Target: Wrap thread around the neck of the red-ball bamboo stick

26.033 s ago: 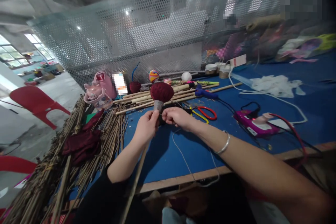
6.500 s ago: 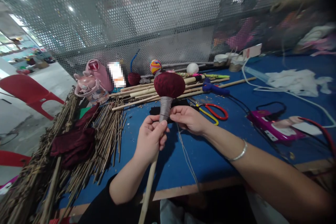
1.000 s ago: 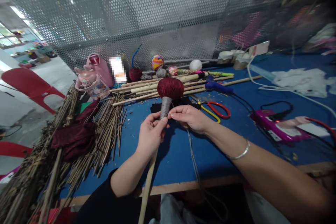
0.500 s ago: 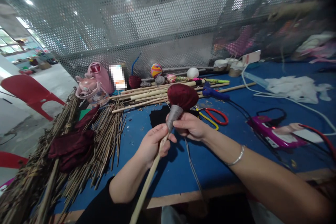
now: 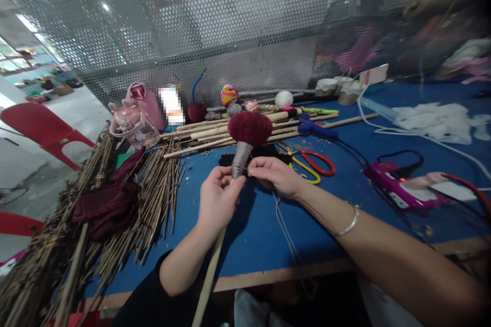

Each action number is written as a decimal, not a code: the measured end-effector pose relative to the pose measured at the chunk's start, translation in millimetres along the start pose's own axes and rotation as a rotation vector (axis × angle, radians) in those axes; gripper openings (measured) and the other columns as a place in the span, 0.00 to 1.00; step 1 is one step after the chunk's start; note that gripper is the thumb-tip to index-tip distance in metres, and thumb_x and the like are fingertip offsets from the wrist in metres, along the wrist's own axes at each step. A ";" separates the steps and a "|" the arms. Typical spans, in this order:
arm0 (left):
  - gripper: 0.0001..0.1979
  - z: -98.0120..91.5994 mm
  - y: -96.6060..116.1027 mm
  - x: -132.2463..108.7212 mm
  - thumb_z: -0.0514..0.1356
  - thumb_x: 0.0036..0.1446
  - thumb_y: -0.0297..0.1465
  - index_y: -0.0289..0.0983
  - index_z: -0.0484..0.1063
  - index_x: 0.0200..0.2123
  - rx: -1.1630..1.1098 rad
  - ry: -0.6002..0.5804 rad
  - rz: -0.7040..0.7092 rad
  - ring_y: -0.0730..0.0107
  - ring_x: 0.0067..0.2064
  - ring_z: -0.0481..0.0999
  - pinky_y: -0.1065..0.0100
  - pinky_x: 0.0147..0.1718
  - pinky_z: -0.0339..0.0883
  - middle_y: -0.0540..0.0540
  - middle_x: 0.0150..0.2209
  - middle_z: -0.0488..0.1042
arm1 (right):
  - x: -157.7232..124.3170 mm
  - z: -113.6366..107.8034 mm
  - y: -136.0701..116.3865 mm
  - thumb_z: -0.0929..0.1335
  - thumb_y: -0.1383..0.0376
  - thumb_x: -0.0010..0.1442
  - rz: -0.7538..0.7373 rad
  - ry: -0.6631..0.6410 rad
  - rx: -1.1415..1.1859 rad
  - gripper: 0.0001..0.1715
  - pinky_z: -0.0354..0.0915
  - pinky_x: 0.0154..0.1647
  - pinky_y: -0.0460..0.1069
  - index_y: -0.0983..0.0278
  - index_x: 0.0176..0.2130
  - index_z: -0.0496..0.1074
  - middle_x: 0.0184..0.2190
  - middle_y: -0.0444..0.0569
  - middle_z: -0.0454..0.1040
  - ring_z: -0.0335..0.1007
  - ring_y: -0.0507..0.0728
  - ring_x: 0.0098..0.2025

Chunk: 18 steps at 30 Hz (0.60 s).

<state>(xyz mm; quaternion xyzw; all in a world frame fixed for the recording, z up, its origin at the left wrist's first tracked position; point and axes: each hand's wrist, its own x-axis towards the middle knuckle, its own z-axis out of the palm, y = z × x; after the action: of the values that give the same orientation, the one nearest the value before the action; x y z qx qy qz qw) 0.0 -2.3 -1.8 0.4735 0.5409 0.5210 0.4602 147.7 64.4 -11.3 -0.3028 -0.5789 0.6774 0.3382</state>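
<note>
Several fingers of the left hand [image 5: 219, 198] clamp a stick [image 5: 209, 278]. The right hand [image 5: 275, 176], at its two o'clock, pinches thread [image 5: 242, 156].

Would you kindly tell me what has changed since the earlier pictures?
Since the first picture, more grey thread wrapping shows below the round maroon fabric head. Since half a second ago, the head has swung left. The left hand still grips the pale wooden stick, the right hand close by; the crumpled maroon cloth stayed.
</note>
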 end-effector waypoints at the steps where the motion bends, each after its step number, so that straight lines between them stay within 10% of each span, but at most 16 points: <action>1: 0.15 -1.8 1.4 0.6 0.61 0.48 0.37 0.36 0.61 0.35 -0.027 -0.005 -0.009 0.82 0.13 0.59 0.79 0.09 0.52 0.55 0.19 0.68 | -0.6 -0.5 -0.1 0.70 0.58 0.48 -0.015 0.019 0.019 0.15 0.36 0.12 0.41 0.68 0.27 0.66 0.11 0.34 0.51 0.40 0.42 0.12; 18: 0.14 -4.3 7.2 -0.7 0.61 0.49 0.35 0.35 0.60 0.34 -0.319 -0.185 -0.111 0.84 0.12 0.57 0.81 0.08 0.49 0.52 0.21 0.72 | 1.9 -4.7 8.8 0.70 0.59 0.49 -0.041 -0.016 0.137 0.16 0.38 0.10 0.41 0.67 0.35 0.66 0.12 0.33 0.52 0.40 0.43 0.11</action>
<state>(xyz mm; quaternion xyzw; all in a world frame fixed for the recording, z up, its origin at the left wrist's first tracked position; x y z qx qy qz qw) -3.9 -3.4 5.5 0.4096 0.4322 0.5284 0.6052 149.4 67.7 -20.7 -0.2614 -0.5401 0.7107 0.3673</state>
